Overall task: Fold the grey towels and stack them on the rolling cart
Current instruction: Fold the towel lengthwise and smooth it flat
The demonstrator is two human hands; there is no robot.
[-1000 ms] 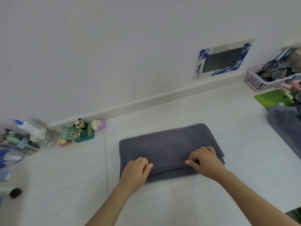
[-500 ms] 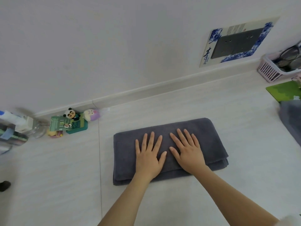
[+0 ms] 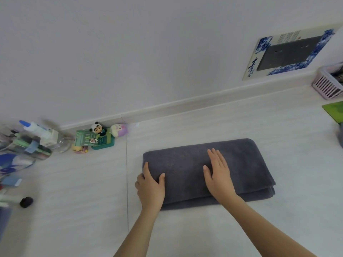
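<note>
A dark grey towel [image 3: 246, 164], folded into a long rectangle, lies flat on the white surface [image 3: 204, 230] in the middle of the head view. My left hand [image 3: 151, 186] is curled around the towel's left end, thumb on top and fingers at the edge. My right hand [image 3: 219, 175] rests flat on the towel's middle with fingers together, pressing down. A sliver of another grey towel [image 3: 340, 138] shows at the right border. No rolling cart is in view.
Small toy figures on a green box [image 3: 96, 138] stand by the wall at left. Bottles and tubes [image 3: 27, 143] crowd the far left, with a black cap [image 3: 26, 201] nearby. A pink basket [image 3: 328, 84] and a green pad [image 3: 334, 111] sit at the right.
Both hands lay flat, fingers spread, on the towel's middle half a second ago. My left hand has slid to the towel's left end and closed on it; my right hand stays flat.
</note>
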